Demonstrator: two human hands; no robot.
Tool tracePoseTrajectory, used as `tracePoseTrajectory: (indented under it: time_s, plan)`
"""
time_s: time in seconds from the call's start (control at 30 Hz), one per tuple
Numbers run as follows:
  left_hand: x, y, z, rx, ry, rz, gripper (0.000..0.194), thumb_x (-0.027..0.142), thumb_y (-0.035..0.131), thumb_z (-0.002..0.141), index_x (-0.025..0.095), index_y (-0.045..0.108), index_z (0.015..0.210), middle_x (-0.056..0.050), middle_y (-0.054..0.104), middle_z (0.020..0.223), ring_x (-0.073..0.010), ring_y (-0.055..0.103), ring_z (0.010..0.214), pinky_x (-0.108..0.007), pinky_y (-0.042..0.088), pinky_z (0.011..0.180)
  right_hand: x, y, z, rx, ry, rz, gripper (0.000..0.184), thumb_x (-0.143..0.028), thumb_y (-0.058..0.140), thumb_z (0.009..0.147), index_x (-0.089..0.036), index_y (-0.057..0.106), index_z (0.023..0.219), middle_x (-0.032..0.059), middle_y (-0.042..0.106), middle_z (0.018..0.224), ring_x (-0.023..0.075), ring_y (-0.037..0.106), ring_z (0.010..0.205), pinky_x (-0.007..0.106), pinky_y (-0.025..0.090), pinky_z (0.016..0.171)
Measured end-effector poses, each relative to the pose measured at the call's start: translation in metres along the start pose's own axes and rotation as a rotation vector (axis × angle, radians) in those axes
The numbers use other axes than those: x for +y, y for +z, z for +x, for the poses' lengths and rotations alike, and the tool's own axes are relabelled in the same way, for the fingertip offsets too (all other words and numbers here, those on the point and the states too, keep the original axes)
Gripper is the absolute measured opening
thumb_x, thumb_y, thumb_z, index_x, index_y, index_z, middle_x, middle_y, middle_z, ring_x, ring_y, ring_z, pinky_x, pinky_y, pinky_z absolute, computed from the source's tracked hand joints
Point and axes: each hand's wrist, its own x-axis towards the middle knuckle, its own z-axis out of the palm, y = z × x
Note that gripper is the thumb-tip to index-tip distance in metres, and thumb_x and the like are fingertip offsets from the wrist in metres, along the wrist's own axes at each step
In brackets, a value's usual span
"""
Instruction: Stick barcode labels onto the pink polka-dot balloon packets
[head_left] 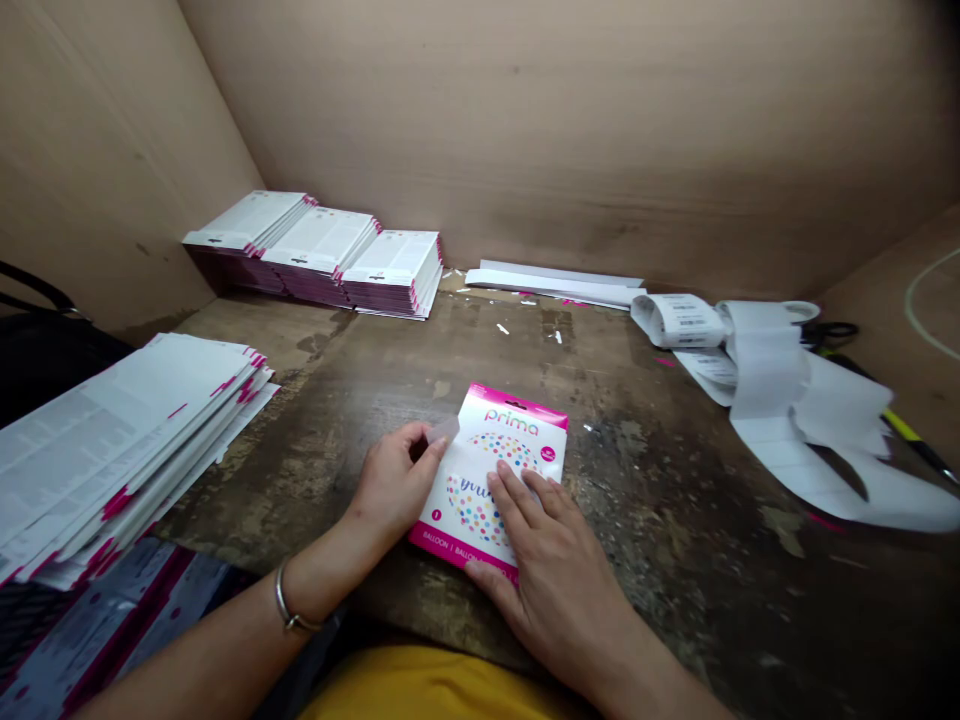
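Note:
A white and pink balloon packet [551, 478] lies face up on the worn brown table in front of me, with "prima" and colourful dots printed on it. My left hand [397, 478] is at the packet's left edge. Its thumb and finger pinch a small pale, see-through piece [444, 430]; whether this is a label or part of the packet I cannot tell. Spread flat across the packet's lower right is my right hand [544, 545], fingers stretched out, covering some of the print.
Several neat stacks of packets [394, 255] stand at the back left. A larger leaning pile of packets [135, 430] is at the left edge. White strips [555, 285] lie along the back wall. To the right, a curling label roll [765, 370] sits near a yellow-and-black tool [919, 440].

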Motion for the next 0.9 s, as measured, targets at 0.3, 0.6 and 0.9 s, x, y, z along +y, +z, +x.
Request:
tracePoseTrajectory:
  time_s: [0.3, 0.6, 0.9]
  plan:
    - [-0.01, -0.003, 0.005, -0.018, -0.042, -0.215, 0.023, 0.038, 0.055, 0.078, 0.016, 0.059, 0.074, 0.001, 0.06, 0.066, -0.0133, 0.052, 0.06, -0.022, 0.04, 0.055, -0.006, 0.001, 0.015, -0.016, -0.086, 0.127, 0.081, -0.064, 0.049, 0.078, -0.018, 0.029, 0.141, 0.0042, 0.022, 0.149, 0.0276, 0.014, 0.137, 0.047, 0.014, 0.113]
    - [-0.003, 0.0, -0.002, 0.032, -0.136, -0.295, 0.024, 0.038, 0.056, 0.078, 0.014, 0.059, 0.076, 0.0, 0.062, 0.068, -0.0135, 0.054, 0.061, -0.022, 0.042, 0.056, -0.007, 0.0, 0.014, -0.029, -0.093, 0.118, 0.082, -0.06, 0.051, 0.078, -0.014, 0.028, 0.141, 0.0069, 0.021, 0.149, 0.0287, 0.013, 0.137, 0.049, 0.014, 0.112]
    - [0.008, 0.009, -0.007, 0.066, 0.214, 0.236, 0.018, 0.027, 0.049, 0.084, 0.018, 0.061, 0.075, -0.002, 0.064, 0.075, -0.0151, 0.057, 0.069, -0.025, 0.041, 0.066, -0.011, 0.008, 0.014, 0.026, -0.071, 0.137, 0.083, -0.063, 0.05, 0.078, -0.015, 0.026, 0.142, 0.0068, 0.02, 0.149, 0.0277, 0.012, 0.138, 0.047, 0.011, 0.113]
